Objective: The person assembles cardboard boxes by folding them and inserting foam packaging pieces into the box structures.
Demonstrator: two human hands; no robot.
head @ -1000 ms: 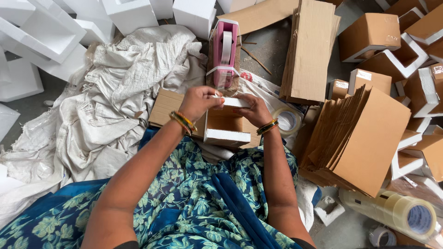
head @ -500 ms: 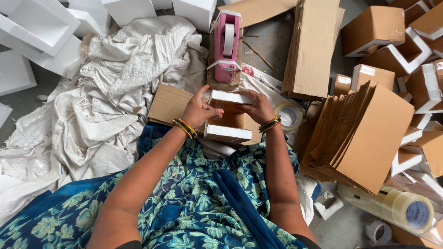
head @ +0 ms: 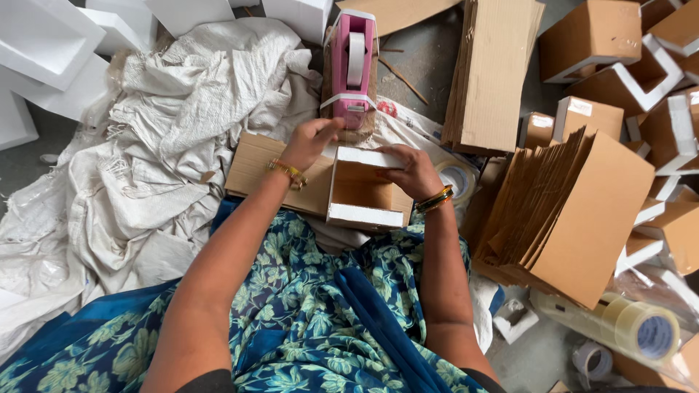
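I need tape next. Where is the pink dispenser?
In the head view the pink dispenser stands top centre, just beyond the left hand and the box.

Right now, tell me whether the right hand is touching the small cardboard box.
Touching. The head view shows the right hand gripping the small cardboard box at its top right edge.

Pink tape dispenser [head: 351, 69], brown cardboard box [head: 362, 191] edged white, blue floral-print garment [head: 320, 320], off-white sacking [head: 167, 138].
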